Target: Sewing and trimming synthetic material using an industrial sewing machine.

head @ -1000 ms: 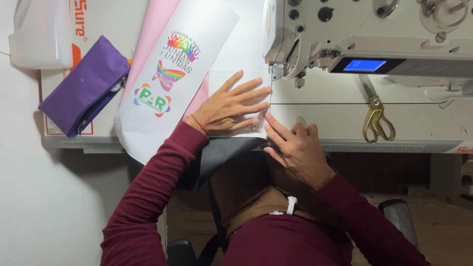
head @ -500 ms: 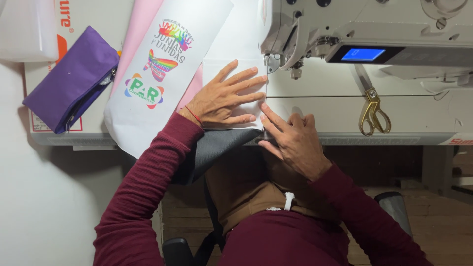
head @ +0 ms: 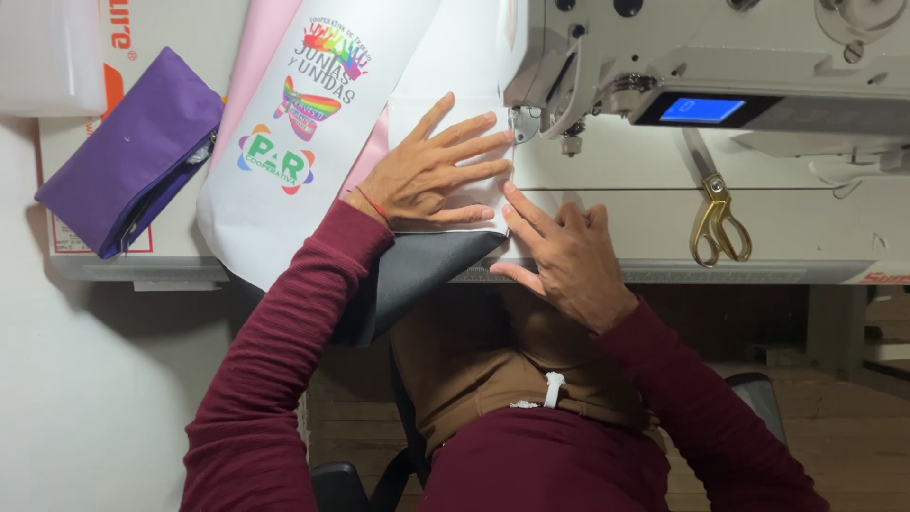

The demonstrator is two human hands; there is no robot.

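Leftmost, a purple zippered fabric pouch [head: 133, 152] lies on a flat white cardboard box with red print [head: 114, 57] at the edge of the white tabletop [head: 796, 237]. Just beside it, a white printed fabric panel with rainbow-coloured emblems [head: 303, 123] drapes over the tabletop's front edge, with a strip of pink cloth [head: 248, 71] showing at its upper left side. The left hand [head: 431, 175] lies flat on the panel's right portion, fingers [head: 474, 126] spread wide and pressed down, their tips close to the needle area of the white industrial sewing machine [head: 711, 57]. Under that hand a dark grey fabric piece [head: 408, 275] hangs off the tabletop toward the person's lap. The right hand [head: 564, 256] rests just beside the left, its fingers slightly apart and bent, the index tip touching the white panel's edge; whether it pinches the cloth is hard to tell. Further right, a small blue screen [head: 701, 109] glows on the machine, and 1 pair of gold-handled scissors [head: 716, 213] lies on the tabletop, well apart from both hands.
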